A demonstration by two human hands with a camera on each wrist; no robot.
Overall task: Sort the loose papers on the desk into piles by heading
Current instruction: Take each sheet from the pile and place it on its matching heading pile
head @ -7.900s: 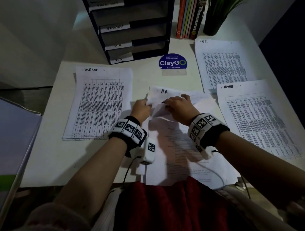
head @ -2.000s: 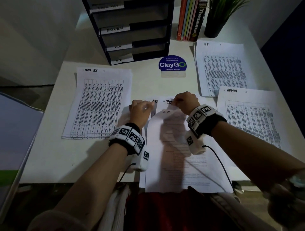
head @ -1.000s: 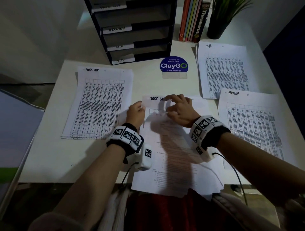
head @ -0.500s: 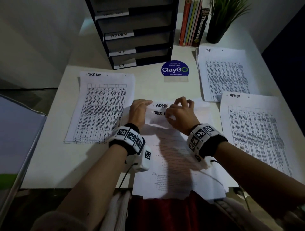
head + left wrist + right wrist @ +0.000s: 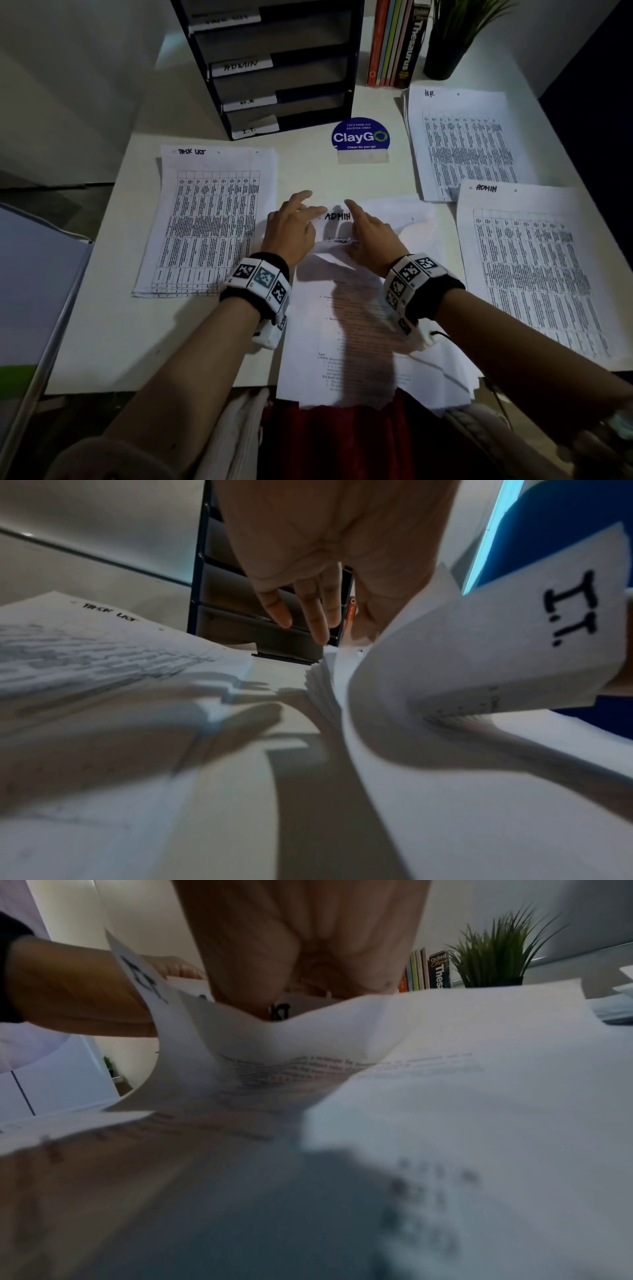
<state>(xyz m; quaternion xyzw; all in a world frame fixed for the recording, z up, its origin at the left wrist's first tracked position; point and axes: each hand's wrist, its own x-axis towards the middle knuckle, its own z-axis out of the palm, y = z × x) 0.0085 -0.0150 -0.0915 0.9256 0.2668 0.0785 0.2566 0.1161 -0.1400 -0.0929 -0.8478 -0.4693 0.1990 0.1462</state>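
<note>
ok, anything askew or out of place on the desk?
Only the unsorted stack: fanned unevenly, near edge overhanging the desk, top sheets curled back. Task List pile, HR pile and Admin pile lie fairly square.
</note>
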